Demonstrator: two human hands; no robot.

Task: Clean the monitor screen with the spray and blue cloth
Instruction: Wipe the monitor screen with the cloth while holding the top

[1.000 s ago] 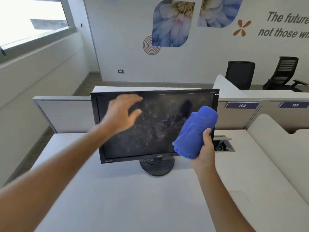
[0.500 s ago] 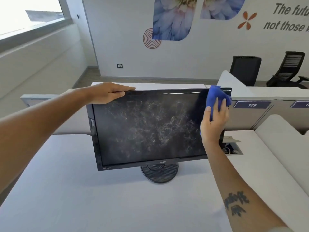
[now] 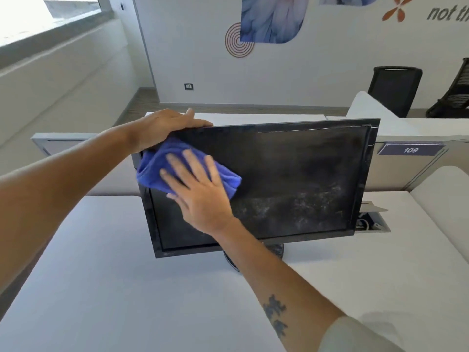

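Diff vs 0.5 s ago: blue cloth (image 3: pixel 162 165) has gone from the monitor's (image 3: pixel 299 174) top-right corner across to the top-left of the screen. R hand (image 3: pixel 200 191) is on top of it, palm flat, fingers spread, pressing the cloth against the glass; nothing pinched. Cloth is bunched, part sticks out left and right of the hand, left edge reaches the bezel.

L hand (image 3: pixel 165 128) same job as before: draped over the top-left corner of the monitor, fingers together lying along the top edge, thumb side hidden behind the cloth. Touching the bezel, just above the cloth.

Screen: upper band now looks dark w/ little residue, where it was speckled all over in the prev frame. White smeary residue left in the lower-right area, approx mid-height down. Lower-left partly blocked by R forearm, can't tell.

Monitor upright on its round stand (image 3: pixel 276 250) on the white desk (image 3: pixel 127 288), stand mostly hidden by the arm. View is closer and lower than before. Cable hatch (image 3: pixel 370 222) in the desk open, just right of the monitor. Spray not in view.
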